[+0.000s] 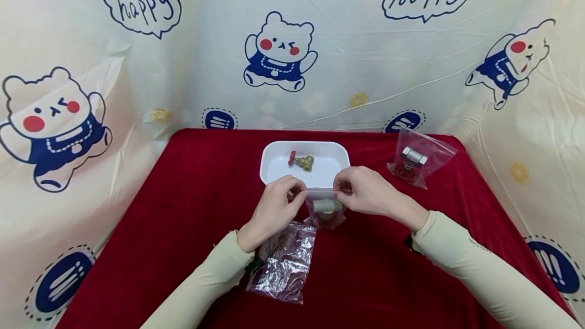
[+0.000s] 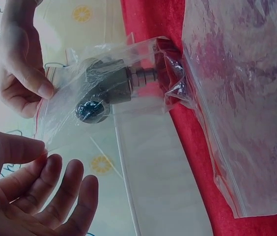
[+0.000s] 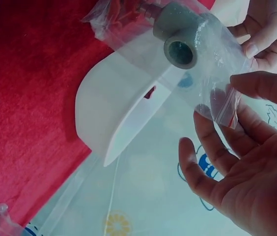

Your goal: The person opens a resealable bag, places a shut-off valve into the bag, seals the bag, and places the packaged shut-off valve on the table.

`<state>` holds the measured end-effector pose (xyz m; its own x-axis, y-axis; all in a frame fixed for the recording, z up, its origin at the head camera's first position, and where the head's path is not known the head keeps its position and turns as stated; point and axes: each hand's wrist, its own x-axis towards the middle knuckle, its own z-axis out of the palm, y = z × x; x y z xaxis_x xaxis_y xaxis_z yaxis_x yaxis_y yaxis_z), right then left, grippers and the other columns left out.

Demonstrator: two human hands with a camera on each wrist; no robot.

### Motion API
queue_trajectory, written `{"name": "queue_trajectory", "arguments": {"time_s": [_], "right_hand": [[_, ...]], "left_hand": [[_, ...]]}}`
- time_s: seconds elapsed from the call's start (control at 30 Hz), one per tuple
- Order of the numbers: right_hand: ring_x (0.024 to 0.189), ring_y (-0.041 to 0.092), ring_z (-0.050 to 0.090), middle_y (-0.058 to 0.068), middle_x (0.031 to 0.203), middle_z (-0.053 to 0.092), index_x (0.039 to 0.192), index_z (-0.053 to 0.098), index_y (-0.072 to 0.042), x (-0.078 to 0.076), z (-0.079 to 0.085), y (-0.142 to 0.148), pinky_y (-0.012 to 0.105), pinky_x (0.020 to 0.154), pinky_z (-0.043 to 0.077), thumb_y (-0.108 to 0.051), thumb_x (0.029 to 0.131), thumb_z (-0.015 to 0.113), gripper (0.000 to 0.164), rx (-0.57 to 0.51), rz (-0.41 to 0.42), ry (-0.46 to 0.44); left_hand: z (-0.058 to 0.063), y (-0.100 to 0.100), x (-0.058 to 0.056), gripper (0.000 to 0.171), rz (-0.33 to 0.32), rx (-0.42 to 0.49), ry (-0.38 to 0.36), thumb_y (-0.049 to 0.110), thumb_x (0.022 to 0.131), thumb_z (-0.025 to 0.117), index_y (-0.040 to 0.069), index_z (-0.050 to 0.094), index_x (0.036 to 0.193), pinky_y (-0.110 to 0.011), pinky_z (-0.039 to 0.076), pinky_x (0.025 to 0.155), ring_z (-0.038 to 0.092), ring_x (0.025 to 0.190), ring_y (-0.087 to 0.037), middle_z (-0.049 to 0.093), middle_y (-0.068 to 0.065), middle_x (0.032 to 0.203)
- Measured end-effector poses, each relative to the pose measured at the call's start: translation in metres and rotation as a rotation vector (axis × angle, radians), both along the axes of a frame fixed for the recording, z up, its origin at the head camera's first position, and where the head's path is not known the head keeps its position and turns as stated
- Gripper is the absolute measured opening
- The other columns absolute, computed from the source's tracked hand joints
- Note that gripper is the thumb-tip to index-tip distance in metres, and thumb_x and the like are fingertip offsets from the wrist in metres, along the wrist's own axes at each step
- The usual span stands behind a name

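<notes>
Between my two hands hangs a clear zip bag [image 1: 336,221] with a grey pipe valve [image 1: 327,206] inside. My left hand [image 1: 278,204] pinches one end of its top edge between thumb and forefinger. The other end of that edge is pinched by my right hand [image 1: 367,191]. In the left wrist view the grey valve [image 2: 111,83] shows a threaded stem and a red handwheel [image 2: 168,71], wrapped in the plastic. An open pipe end [image 3: 180,52] of the valve faces the right wrist camera.
Just beyond the hands stands a white tray [image 1: 340,149] holding a brass valve [image 1: 303,162] with a red handle. A flat clear zip bag [image 1: 288,273] lies near my left wrist. At the back right, another bag [image 1: 431,154] contains a silvery valve [image 1: 413,158]. Red cloth [image 1: 192,207] covers the table.
</notes>
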<state>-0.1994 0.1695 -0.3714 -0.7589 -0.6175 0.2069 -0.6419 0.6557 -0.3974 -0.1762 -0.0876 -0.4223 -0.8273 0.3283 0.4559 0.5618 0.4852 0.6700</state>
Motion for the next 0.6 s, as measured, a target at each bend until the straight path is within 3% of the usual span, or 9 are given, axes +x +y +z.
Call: {"name": "queue_trajectory", "arguments": {"time_s": [0.2, 0.6], "right_hand": [[0.069, 0.01, 0.054, -0.011, 0.072, 0.059, 0.083, 0.072, -0.019, 0.0, 0.001, 0.005, 0.032, 0.063, 0.05, -0.012, 0.088, 0.077, 0.01, 0.007, -0.034, -0.027], [0.067, 0.01, 0.053, -0.012, 0.072, 0.059, 0.083, 0.072, -0.019, 0.003, -0.001, 0.013, 0.031, 0.061, 0.048, -0.014, 0.088, 0.078, 0.01, -0.013, -0.022, -0.003]], "left_hand": [[0.0, 0.0, 0.0, 0.004, -0.005, 0.014, -0.005, 0.01, 0.098, 0.074, 0.009, 0.076, 0.095, -0.031, 0.057, 0.069, 0.063, 0.081, -0.01, 0.069, 0.004, 0.093], [-0.002, 0.0, -0.001, 0.004, 0.003, 0.012, -0.001, 0.008, 0.098, 0.074, 0.011, 0.075, 0.095, -0.03, 0.057, 0.07, 0.063, 0.083, -0.009, 0.069, 0.004, 0.093]]}}
